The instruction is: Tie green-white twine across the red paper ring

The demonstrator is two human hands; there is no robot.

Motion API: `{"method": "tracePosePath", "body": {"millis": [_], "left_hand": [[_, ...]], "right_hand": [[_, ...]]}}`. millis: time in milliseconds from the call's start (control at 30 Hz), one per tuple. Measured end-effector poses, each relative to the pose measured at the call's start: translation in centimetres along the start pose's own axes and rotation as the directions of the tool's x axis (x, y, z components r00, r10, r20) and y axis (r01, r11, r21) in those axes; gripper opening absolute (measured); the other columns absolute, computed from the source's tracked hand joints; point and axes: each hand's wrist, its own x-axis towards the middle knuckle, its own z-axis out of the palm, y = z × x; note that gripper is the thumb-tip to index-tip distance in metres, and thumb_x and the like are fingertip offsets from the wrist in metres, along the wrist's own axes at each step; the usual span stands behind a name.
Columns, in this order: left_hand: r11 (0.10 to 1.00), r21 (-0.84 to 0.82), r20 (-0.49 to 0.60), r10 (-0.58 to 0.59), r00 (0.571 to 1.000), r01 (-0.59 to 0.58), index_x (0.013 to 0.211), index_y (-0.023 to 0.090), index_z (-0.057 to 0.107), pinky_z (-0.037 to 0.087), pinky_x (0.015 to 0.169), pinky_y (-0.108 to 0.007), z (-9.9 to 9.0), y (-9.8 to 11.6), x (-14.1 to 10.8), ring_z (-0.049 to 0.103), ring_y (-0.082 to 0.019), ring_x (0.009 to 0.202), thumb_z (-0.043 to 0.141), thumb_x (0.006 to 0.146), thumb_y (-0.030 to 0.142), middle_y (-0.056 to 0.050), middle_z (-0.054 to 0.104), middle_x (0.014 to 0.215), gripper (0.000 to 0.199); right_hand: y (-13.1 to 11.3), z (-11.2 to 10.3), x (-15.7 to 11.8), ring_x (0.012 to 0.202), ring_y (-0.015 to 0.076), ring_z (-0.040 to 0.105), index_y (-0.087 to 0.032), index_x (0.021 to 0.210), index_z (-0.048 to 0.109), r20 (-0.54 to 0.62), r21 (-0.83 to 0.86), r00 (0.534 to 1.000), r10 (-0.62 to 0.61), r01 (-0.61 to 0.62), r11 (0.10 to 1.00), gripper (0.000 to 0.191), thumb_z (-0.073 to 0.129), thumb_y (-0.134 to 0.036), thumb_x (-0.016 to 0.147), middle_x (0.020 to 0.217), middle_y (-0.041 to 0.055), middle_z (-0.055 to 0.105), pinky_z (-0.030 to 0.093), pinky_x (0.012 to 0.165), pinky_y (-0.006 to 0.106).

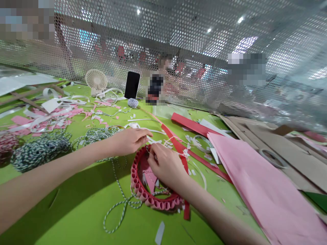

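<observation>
A red paper ring (141, 189) edged with small rolled loops lies on the green tabletop (76, 211), with pink paper inside it. My right hand (166, 166) is over the ring's upper right side, its fingertips pinching a thin pale string at the rim. My left hand (130, 141) sits just above the ring, its fingers closed around the same-looking string, though the fingers hide the exact grip. A loose strand of green-and-white baker's twine (122, 207) trails from beneath the ring toward the front.
Bundles of the twine (41, 153) lie at the left among pink and white paper scraps. A large pink paper sheet (258, 183) and flat cardboard (288, 153) fill the right. Red paper strips (190, 124), a phone (132, 85), and a small fan (96, 80) stand ahead, before perforated metal mesh (194, 37).
</observation>
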Motion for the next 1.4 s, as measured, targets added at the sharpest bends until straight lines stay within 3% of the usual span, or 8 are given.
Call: {"method": "tracePosePath", "body": {"millis": [100,267,400,667,933,1067,1200,1400], "left_hand": [[0.997,-0.035,0.022,0.076,0.997,-0.076,0.098,0.016,0.057,0.046,0.069,-0.017,-0.4,0.1,0.1,0.061,-0.01,0.086,0.042,0.084,0.014,-0.004,0.068,0.093,0.021],[0.984,0.057,0.014,0.166,0.986,-0.167,0.075,0.013,0.061,0.047,0.065,-0.024,0.3,0.5,0.2,0.06,-0.013,0.064,0.041,0.08,0.005,-0.004,0.067,0.069,0.022],[0.96,0.171,-0.034,0.232,0.972,-0.223,0.077,0.011,0.061,0.045,0.071,-0.031,1.1,0.6,0.0,0.059,-0.017,0.066,0.035,0.083,0.004,-0.009,0.066,0.07,0.028],[0.945,0.231,-0.075,0.255,0.964,-0.232,0.076,0.012,0.06,0.044,0.073,-0.031,1.7,0.5,-0.2,0.056,-0.016,0.063,0.032,0.083,0.004,-0.006,0.064,0.067,0.03],[0.988,0.092,-0.001,0.127,0.992,-0.126,0.076,0.013,0.059,0.042,0.072,-0.031,1.4,0.9,-0.1,0.056,-0.017,0.07,0.028,0.085,0.004,-0.009,0.066,0.074,0.034],[0.998,-0.05,0.053,-0.044,0.998,0.047,0.08,0.012,0.058,0.042,0.067,-0.029,1.0,0.8,0.1,0.057,-0.018,0.07,0.032,0.084,0.009,-0.01,0.066,0.075,0.026],[0.948,-0.228,0.162,-0.187,0.969,0.222,0.092,0.012,0.055,0.041,0.053,-0.021,0.1,0.0,0.0,0.058,-0.012,0.058,0.026,0.089,0.021,-0.008,0.066,0.077,0.03],[0.862,-0.426,0.368,-0.11,0.923,0.273,0.087,0.016,0.06,0.04,0.046,-0.016,-0.5,0.0,-0.4,0.058,-0.01,0.056,0.045,0.081,0.036,-0.003,0.068,0.074,0.026]], "right_hand": [[-0.1,-0.1,0.0,0.051,0.0119,0.042,-0.015,0.068,0.05,0.012,-0.013,1.0,0.011,-0.011,1.0,0.014,0.037,-0.015,0.073,0.062,0.0031,0.054,0.022,0.048,0.023],[-0.2,-0.3,0.0,0.051,0.0126,0.043,-0.015,0.069,0.052,0.041,-0.043,0.999,0.021,-0.02,0.999,0.015,0.037,-0.014,0.072,0.063,0.0035,0.055,0.022,0.048,0.024],[-0.2,-0.4,0.0,0.051,0.0128,0.044,-0.016,0.066,0.053,0.083,-0.068,0.997,0.0,0.006,0.998,0.016,0.038,-0.013,0.071,0.062,0.0034,0.056,0.02,0.048,0.025],[-0.5,-0.7,0.1,0.052,0.0119,0.045,-0.016,0.067,0.056,0.169,-0.068,0.983,-0.074,0.086,0.994,0.018,0.039,-0.013,0.073,0.063,0.0024,0.058,0.021,0.051,0.026],[-0.5,-0.5,0.0,0.052,0.012,0.045,-0.016,0.062,0.054,0.191,-0.04,0.974,-0.118,0.128,0.991,0.016,0.04,-0.012,0.07,0.06,0.0026,0.058,0.02,0.05,0.026],[-0.7,-0.3,-0.2,0.047,0.0111,0.043,-0.016,0.063,0.054,0.157,-0.032,0.984,-0.083,0.089,0.996,0.015,0.041,-0.013,0.071,0.059,0.0023,0.057,0.018,0.047,0.026],[-0.8,-0.7,-0.3,0.042,0.0087,0.037,-0.017,0.059,0.052,0.113,0.006,0.993,-0.03,0.03,1.0,0.018,0.042,-0.017,0.074,0.053,-0.0006,0.053,0.016,0.044,0.024],[0.8,-1.9,0.2,0.056,0.0127,0.05,-0.015,0.073,0.056,-0.011,0.089,0.996,0.093,-0.091,0.992,0.023,0.036,-0.021,0.083,0.068,0.0037,0.06,0.028,0.048,0.023]]}}
